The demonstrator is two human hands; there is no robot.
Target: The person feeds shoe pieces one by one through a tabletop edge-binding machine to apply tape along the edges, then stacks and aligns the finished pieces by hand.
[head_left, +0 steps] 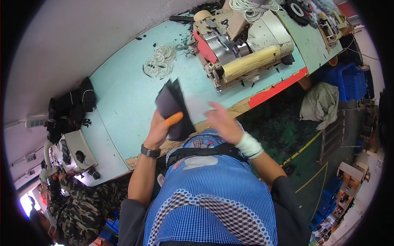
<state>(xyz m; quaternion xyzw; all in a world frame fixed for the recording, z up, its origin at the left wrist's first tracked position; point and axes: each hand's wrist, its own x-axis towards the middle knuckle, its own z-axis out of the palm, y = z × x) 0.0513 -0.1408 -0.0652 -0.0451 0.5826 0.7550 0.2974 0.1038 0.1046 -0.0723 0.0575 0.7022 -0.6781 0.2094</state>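
Note:
My left hand [157, 128], with an orange finger cot on the thumb, is closed on a small stack of dark fabric pieces [169, 101]. The pieces fan apart at the top and stand just over the table's near edge. To their right, apart from them, my right hand [223, 125] is raised with a white wrap round its wrist. Motion smears its fingers and a pale streak beside them, so I cannot make out whether they hold anything. Beyond the pieces, loops of white cord [160, 61] lie on the pale green table [119, 102].
A machine with a yellow-wrapped front bar [252, 63] stands on the table at the back right, with a cord coil [254, 9] on top. Black bundles [72, 104] lie at far left. A person in camouflage [82, 205] works there. Blue crates [347, 82] stand at right.

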